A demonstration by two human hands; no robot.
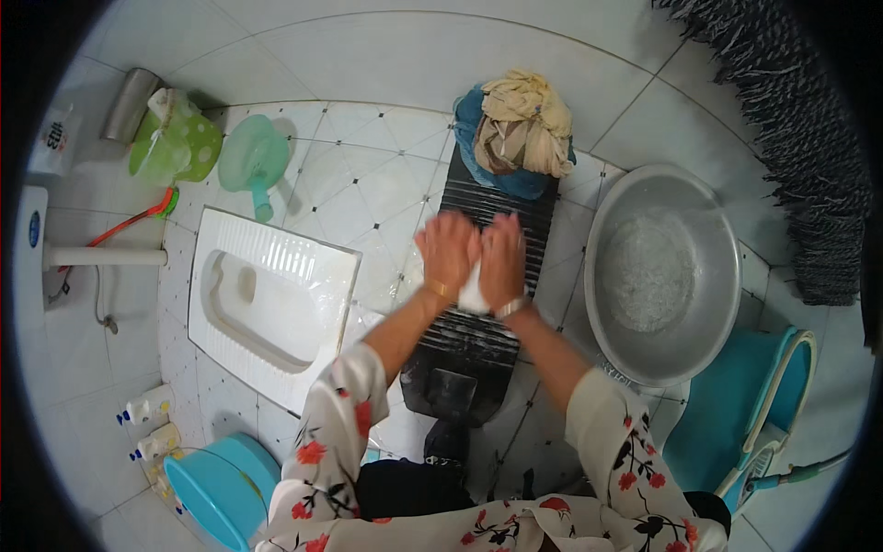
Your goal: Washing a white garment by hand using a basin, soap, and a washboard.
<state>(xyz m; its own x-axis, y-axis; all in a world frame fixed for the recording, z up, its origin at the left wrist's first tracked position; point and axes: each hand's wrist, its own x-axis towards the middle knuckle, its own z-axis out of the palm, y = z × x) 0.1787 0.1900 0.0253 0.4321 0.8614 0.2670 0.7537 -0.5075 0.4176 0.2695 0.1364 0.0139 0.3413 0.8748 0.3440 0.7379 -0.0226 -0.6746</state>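
Note:
A black ridged washboard (452, 336) lies before me, wet and with some suds. My left hand (450, 250) and my right hand (503, 259) are side by side over its middle, both pressing on a white cloth (472, 293) that is mostly hidden beneath them. The fingers point away from me and look slightly blurred. Whether they close around the cloth is hard to tell. A bundle of wet clothes, cream (528, 100) and dark blue (521, 185), rests on the board's far end.
A metal basin (593, 276) holding water stands to the right, beside a teal mop bucket (714, 393). At left are a squat toilet (272, 310), a green dipper (252, 155), a dotted green bin (207, 148) and a blue bucket (207, 493). A grey fringed mop (814, 172) hangs upper right.

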